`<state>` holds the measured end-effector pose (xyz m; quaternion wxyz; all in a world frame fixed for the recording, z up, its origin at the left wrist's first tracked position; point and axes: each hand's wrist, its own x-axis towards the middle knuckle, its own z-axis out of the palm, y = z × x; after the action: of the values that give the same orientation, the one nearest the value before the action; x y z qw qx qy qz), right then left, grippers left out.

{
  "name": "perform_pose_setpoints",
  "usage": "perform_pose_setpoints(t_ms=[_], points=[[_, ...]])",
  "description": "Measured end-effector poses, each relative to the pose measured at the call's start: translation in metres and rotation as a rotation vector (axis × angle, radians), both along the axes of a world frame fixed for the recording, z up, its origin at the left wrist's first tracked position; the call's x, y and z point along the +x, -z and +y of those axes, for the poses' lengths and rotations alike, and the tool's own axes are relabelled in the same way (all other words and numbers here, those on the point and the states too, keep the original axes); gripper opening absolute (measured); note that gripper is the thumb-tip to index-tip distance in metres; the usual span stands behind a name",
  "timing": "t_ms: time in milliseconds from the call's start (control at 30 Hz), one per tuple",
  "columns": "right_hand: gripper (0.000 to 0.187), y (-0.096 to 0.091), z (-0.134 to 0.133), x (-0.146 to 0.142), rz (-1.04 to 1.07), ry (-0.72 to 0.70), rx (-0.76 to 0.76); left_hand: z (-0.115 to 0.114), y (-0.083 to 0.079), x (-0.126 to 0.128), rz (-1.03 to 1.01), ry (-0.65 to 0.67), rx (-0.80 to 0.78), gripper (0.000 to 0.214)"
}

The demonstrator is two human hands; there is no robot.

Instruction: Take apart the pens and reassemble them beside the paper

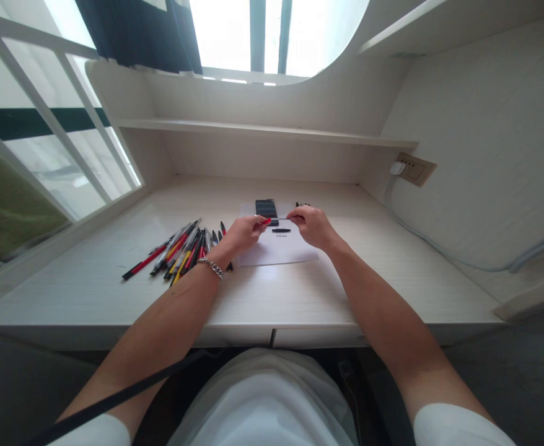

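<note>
Both hands hover over a white sheet of paper (279, 251) on the pale desk (300, 297). My left hand (245, 233), with a chain bracelet on its wrist, pinches a small red pen part (266, 220). My right hand (313, 225) pinches a thin dark piece (295, 217) that points toward the red part. The two pieces almost meet between the hands. A short black pen piece (280, 230) lies on the paper below them.
A heap of several red, black and yellow pens (179, 250) lies left of the paper. A dark phone (266, 207) rests at the paper's far edge. A shelf (263, 131) runs above, and a wall socket (414, 168) with a white cable (439, 244) sits at right.
</note>
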<state>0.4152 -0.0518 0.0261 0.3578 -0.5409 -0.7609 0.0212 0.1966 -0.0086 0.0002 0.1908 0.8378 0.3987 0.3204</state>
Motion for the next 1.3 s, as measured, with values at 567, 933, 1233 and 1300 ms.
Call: perform_pose_setpoints(t_ms=[567, 933, 1233, 1300], points=[[0.019, 0.016, -0.005, -0.023, 0.028, -0.103, -0.142, -0.007, -0.001, 0.003, 0.109, 0.122, 0.002, 0.022], [0.013, 0.013, 0.003, -0.017, 0.388, -0.178, -0.160, -0.006, 0.001, 0.004, 0.029, 0.082, -0.043, 0.029], [0.017, 0.011, 0.002, -0.018, 0.570, -0.175, -0.118, -0.009, 0.002, 0.006, -0.034, 0.120, -0.058, 0.028], [0.019, 0.009, 0.000, -0.019, 0.544, -0.158, -0.102, -0.009, 0.002, 0.006, -0.036, 0.125, -0.061, 0.028]])
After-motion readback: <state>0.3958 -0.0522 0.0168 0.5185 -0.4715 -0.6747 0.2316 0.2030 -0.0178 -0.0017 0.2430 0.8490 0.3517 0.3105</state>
